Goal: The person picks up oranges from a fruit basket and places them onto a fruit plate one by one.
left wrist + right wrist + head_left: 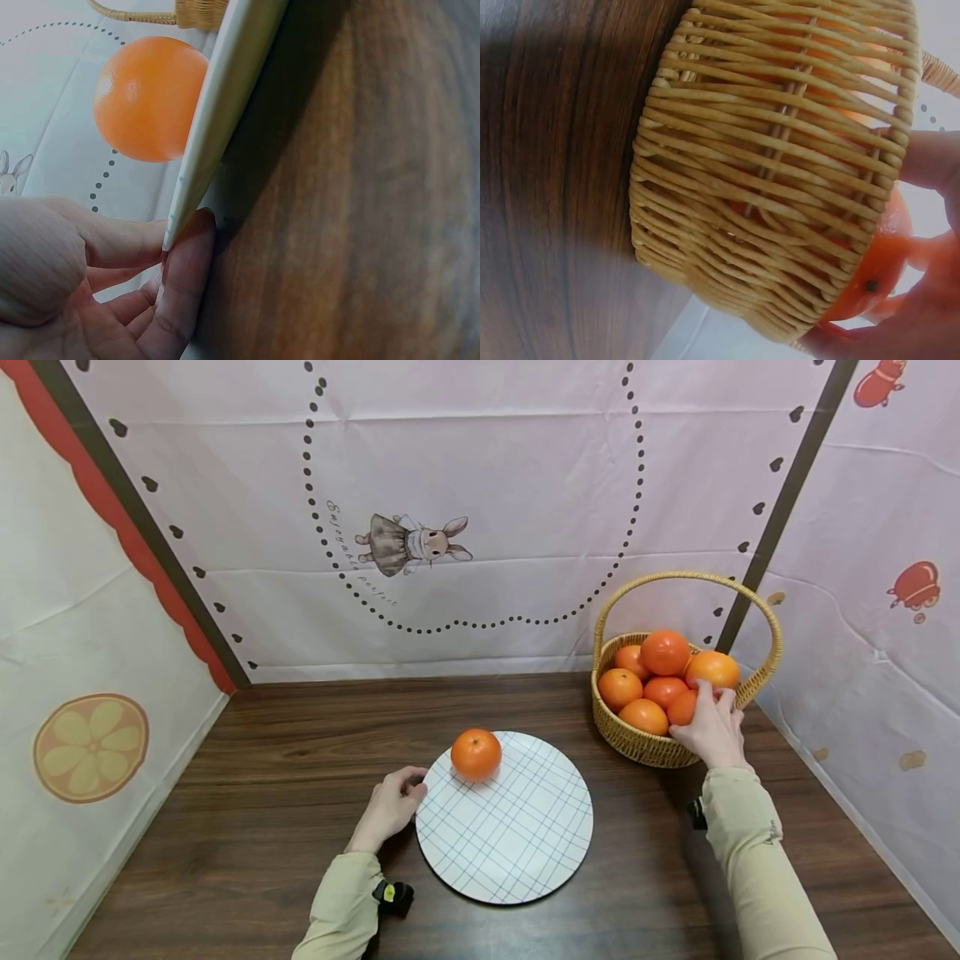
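Observation:
A round white plate [517,835] with a blue grid pattern lies in the middle of the table. One orange [476,755] sits near its far left edge. My left hand [392,810] pinches the plate's left rim, thumb on top and fingers beneath, as the left wrist view shows. At the right back stands a wicker basket [637,745] holding several oranges. Over its near right side, my right hand [712,733] grips an orange [877,270] among them, thumb and fingers curled round it. The basket's wall hides part of that fruit in the right wrist view.
The basket's tall arched handle [690,575] rises above the fruit and behind my right hand. Printed cloth [480,468] hangs along the back and both sides of the dark wooden table [255,810].

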Tool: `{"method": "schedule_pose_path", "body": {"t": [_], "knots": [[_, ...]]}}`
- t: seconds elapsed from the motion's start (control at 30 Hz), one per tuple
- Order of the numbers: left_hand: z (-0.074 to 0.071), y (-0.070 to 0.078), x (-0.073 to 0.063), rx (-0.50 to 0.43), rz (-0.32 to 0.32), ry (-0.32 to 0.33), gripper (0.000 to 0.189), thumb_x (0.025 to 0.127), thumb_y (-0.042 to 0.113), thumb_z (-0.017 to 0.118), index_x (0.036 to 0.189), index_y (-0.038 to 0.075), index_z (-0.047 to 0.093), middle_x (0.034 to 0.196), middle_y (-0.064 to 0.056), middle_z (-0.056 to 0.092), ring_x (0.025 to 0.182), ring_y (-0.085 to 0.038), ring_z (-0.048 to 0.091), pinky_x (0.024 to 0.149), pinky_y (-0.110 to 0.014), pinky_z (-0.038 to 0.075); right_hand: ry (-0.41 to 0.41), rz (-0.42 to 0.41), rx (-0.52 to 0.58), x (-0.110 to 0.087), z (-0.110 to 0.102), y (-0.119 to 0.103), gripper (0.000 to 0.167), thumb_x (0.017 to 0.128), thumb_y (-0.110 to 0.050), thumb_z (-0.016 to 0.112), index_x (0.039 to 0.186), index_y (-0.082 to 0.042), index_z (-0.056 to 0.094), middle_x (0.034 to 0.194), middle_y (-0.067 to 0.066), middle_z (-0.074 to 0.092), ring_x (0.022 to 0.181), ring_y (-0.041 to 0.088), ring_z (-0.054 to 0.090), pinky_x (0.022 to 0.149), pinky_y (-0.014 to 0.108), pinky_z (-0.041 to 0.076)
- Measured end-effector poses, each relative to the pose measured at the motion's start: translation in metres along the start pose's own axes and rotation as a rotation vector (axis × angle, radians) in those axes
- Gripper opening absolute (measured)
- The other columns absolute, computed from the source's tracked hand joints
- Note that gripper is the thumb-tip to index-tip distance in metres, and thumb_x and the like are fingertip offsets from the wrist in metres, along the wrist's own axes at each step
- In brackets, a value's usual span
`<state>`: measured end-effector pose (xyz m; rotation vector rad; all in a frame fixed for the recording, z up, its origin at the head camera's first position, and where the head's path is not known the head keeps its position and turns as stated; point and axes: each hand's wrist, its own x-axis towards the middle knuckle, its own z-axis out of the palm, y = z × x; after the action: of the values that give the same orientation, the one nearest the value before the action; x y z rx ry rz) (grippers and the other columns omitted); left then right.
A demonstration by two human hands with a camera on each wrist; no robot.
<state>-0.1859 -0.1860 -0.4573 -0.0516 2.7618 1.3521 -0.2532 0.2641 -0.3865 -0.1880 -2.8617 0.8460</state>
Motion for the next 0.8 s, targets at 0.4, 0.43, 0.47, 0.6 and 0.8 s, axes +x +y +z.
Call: {"method": "schedule_pose_path", "body": {"t": [0.4, 0.43, 0.47, 0.6, 0.8], "knots": [[-0.0006, 0.0002, -0.0006, -0.014, -0.004, -0.007, 0.032, 0.1, 0.006, 0.054, 0.13, 0.0, 0.062, 0.078, -0.007, 0.054, 0.062, -0.015, 0.054, 0.059, -0.027, 0.049, 0.002, -0.035, 0.005, 0.0037, 0.0023, 0.0061, 0.08, 0.079, -0.01, 0.072, 0.144, 0.004, 0.029, 0.137, 0.043, 0.022, 0.115, 0.068, 0.032, 0.098, 0.073, 0.032], [-0.0006, 0.0002, -0.0006, -0.016, -0.004, -0.006, 0.032, 0.1, 0.006, 0.054, 0.13, 0.0, 0.062, 0.078, -0.007, 0.054, 0.062, -0.015, 0.054, 0.059, -0.027, 0.049, 0.008, -0.041, 0.005, 0.0037, 0.0027, 0.0065, 0.079, 0.078, -0.01, 0.072, 0.144, 0.004, 0.029, 0.137, 0.043, 0.022, 0.115, 0.068, 0.032, 0.098, 0.072, 0.032], [-0.0005, 0.0, -0.0006, -0.016, -0.007, -0.004, 0.032, 0.099, 0.006, 0.054, 0.129, 0.0, 0.063, 0.077, -0.007, 0.054, 0.062, -0.015, 0.054, 0.06, -0.027, 0.05, 0.015, -0.047, 0.006, 0.0037, 0.003, 0.0069, 0.079, 0.078, -0.01, 0.072, 0.143, 0.005, 0.03, 0.136, 0.043, 0.023, 0.116, 0.068, 0.032, 0.098, 0.072, 0.031], [0.0002, -0.0001, -0.0003, -0.022, -0.007, 0.001, 0.031, 0.099, 0.006, 0.055, 0.129, 0.0, 0.063, 0.077, -0.007, 0.054, 0.062, -0.015, 0.055, 0.06, -0.027, 0.051, 0.038, -0.052, 0.026, 0.0029, 0.0043, 0.007, 0.077, 0.078, -0.008, 0.073, 0.141, 0.004, 0.033, 0.136, 0.042, 0.023, 0.118, 0.068, 0.029, 0.099, 0.072, 0.03], [0.0006, -0.0004, -0.0002, -0.024, -0.006, 0.005, 0.032, 0.099, 0.006, 0.055, 0.128, -0.001, 0.063, 0.077, -0.006, 0.053, 0.062, -0.014, 0.054, 0.06, -0.026, 0.051, 0.089, -0.073, 0.068, 0.0014, 0.0068, 0.0084, 0.077, 0.077, -0.009, 0.078, 0.14, 0.003, 0.035, 0.136, 0.04, 0.023, 0.122, 0.064, 0.024, 0.102, 0.071, 0.025]]}}
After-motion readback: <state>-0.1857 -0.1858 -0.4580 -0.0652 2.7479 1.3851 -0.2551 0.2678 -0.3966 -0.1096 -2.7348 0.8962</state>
